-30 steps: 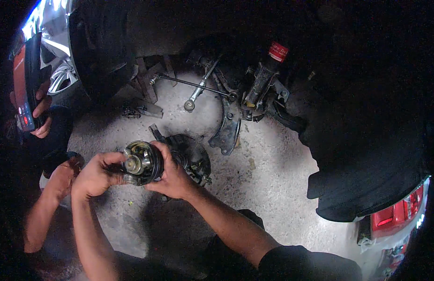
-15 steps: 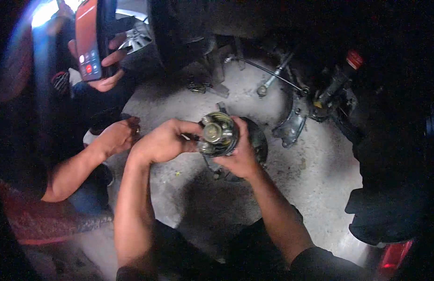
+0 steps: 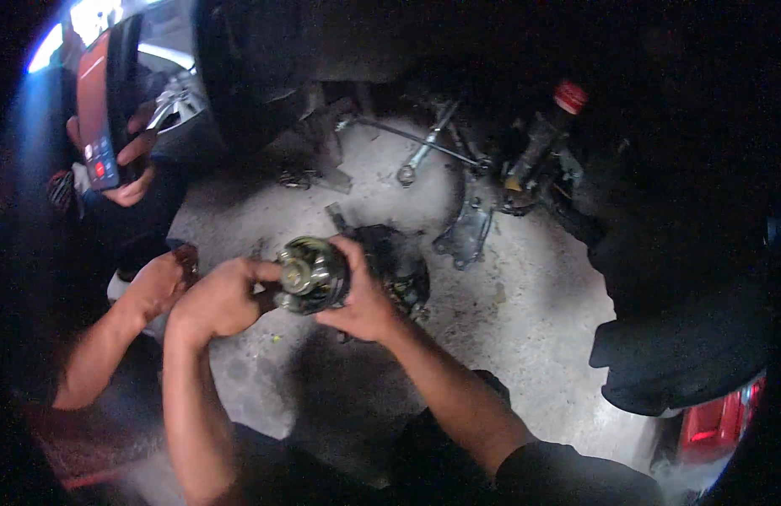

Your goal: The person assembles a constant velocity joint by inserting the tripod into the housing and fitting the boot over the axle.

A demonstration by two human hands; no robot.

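A greasy, round metal CV joint (image 3: 306, 274) is held up above the floor, its open end with shiny rollers facing up and to the left. My right hand (image 3: 357, 295) wraps around the right side of its dark outer housing. From the left, the fingers of my left hand (image 3: 226, 295) are bent against the rollers and the rim; their tips are partly hidden. Beneath and behind the joint, a dark assembly (image 3: 399, 270) with a round shape lies on the floor, partly covered by my right hand.
At the left, another person's hand (image 3: 121, 181) holds a phone (image 3: 95, 118); a closed hand (image 3: 158, 282) is lower down. Ratchet-like tools (image 3: 420, 156) and a metal bracket (image 3: 468, 236) lie ahead. A red-capped part (image 3: 569, 97) stands at right, near a dark panel (image 3: 677, 363).
The whole view has shifted, so the floor things sit farther left. The joint stays between both my hands and its open end leans a little more to the left.
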